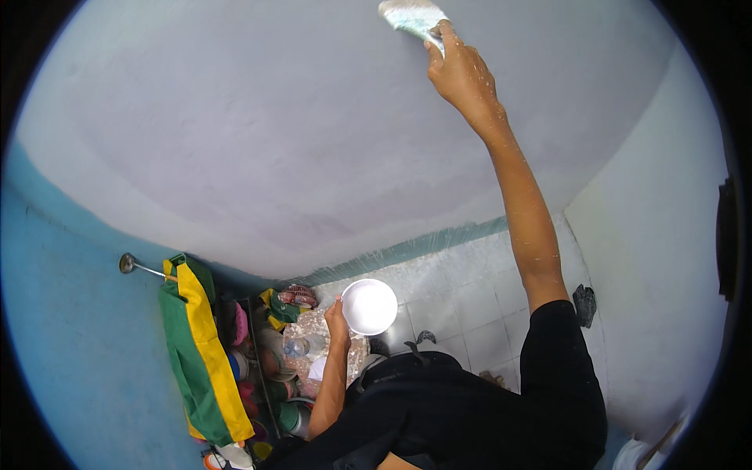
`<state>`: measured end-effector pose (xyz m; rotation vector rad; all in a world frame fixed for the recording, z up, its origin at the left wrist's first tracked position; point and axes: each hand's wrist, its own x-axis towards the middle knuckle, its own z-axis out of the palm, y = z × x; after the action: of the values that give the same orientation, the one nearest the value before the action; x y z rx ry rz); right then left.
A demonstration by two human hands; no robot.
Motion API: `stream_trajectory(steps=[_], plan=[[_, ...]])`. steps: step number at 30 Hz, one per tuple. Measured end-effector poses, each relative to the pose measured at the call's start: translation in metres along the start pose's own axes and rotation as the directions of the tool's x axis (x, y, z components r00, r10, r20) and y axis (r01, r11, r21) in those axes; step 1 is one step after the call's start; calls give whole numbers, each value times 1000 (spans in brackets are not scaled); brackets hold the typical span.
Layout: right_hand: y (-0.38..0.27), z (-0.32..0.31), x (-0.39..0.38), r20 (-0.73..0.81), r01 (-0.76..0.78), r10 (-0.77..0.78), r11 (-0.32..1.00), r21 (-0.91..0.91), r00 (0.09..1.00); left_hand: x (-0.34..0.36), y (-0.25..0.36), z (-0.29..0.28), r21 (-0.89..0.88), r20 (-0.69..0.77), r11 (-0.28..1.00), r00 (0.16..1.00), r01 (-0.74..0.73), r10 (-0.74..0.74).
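My right hand is raised high with the arm stretched out, closed around the handle of a paintbrush. The wide, paint-covered brush head lies against or very near the pale lilac wall; contact cannot be made out. Low down, my left hand grips the rim side of a round white bowl holding whitish paint. Small pale specks dot my right hand and forearm.
At left, a green and yellow bag and a ladle hang by the blue wall. Beside them is a rack of pots. A plastic bottle lies on a speckled surface. Dark crumpled thing on the tiled floor.
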<state>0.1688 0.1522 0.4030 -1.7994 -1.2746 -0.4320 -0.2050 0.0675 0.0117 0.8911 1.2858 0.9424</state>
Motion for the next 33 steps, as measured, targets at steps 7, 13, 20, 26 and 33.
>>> stream_trajectory(steps=[7, 13, 20, 26, 33], plan=[[36, 107, -57, 72, -89, 92, 995, -44, 993, 3, -1, -34, -56, -87, 998, 996, -38, 33], [84, 186, -169, 253, -237, 280, 953, -187, 926, 1, -11, -68, -88, -151, 996, 987, 34, -47], [96, 209, -228, 507, -253, 372, 923, -289, 778, 4, -11, -80, -62, -143, 996, 987, 60, -69], [34, 170, -132, 500, -45, 80, 996, -82, 862, 24, -2, -81, -80, -113, 996, 992, 44, -53], [-111, 52, 7, 408, 82, 9, 975, -205, 913, 32, 4, -79, -150, -127, 988, 991, 23, -43]])
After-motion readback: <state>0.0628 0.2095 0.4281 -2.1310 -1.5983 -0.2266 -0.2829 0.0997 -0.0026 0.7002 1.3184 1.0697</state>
